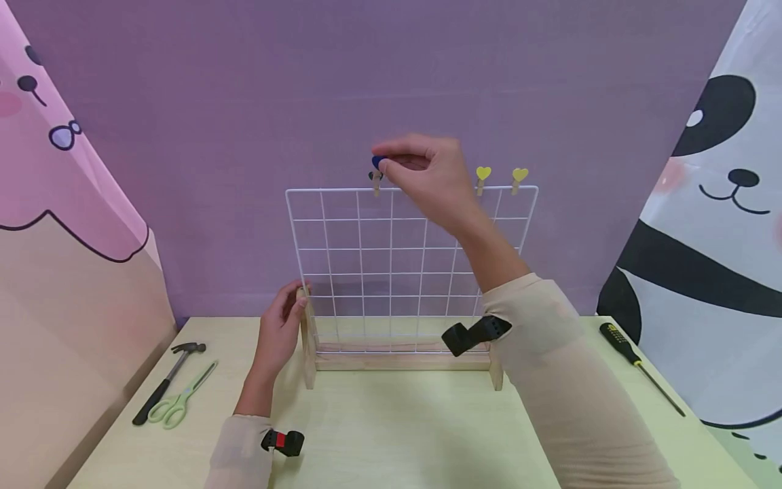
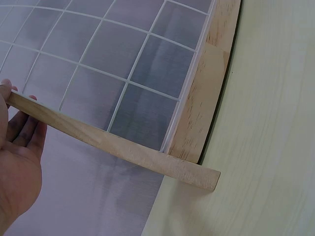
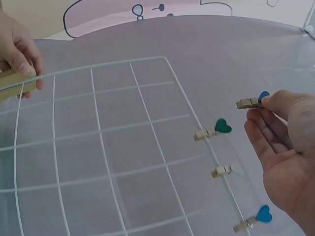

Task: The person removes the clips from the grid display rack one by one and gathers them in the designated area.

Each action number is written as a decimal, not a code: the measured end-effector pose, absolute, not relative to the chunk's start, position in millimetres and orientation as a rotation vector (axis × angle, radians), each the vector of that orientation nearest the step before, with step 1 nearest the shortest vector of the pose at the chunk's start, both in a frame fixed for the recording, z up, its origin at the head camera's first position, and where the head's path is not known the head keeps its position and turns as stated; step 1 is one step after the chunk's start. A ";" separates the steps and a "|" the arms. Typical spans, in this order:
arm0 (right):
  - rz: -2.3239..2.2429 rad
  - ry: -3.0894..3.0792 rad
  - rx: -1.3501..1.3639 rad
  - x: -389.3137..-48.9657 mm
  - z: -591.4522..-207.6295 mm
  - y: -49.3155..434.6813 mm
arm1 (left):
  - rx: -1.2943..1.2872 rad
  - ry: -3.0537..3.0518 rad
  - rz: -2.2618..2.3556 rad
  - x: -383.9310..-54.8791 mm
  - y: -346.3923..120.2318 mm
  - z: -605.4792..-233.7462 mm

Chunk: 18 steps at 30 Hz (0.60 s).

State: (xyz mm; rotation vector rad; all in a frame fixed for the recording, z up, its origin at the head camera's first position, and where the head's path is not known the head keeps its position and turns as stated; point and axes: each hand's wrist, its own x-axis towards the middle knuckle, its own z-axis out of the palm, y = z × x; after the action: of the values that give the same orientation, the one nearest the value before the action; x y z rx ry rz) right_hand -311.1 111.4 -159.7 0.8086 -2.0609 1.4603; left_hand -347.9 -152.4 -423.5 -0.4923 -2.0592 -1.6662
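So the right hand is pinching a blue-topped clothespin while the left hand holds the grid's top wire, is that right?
Not quite: the left hand grips the wooden upright at the side of the grid, not its top wire, as the left wrist view shows. The right hand is pinching a blue-topped clothespin.

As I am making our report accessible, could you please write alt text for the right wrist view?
A right grip pinches a blue-topped wooden clothespin near a white wire grid. Three more clothespins sit clipped along its edge, one bearing a green heart, another a blue heart. At upper left, the left grip holds the wooden stand.
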 end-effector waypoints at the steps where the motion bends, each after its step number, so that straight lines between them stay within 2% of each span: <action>1: 1.459 -2.057 0.805 -310.6 -160.9 114.7 | -0.484 -2.066 -1.665 -346.7 -151.6 -422.2; 9: 1.411 -2.052 0.792 -303.9 -171.9 143.4 | -0.458 -2.107 -1.653 -324.1 -144.1 -401.0; 18: 1.435 -2.060 0.746 -293.2 -192.3 177.9 | -0.429 -2.138 -1.644 -323.8 -144.8 -400.6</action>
State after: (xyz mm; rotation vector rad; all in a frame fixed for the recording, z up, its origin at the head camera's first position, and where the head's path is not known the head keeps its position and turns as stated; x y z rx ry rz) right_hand -293.2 177.9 -192.3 0.7456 -2.0598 1.4355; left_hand -323.8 -144.8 -400.6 -0.4294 -2.1383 -1.6443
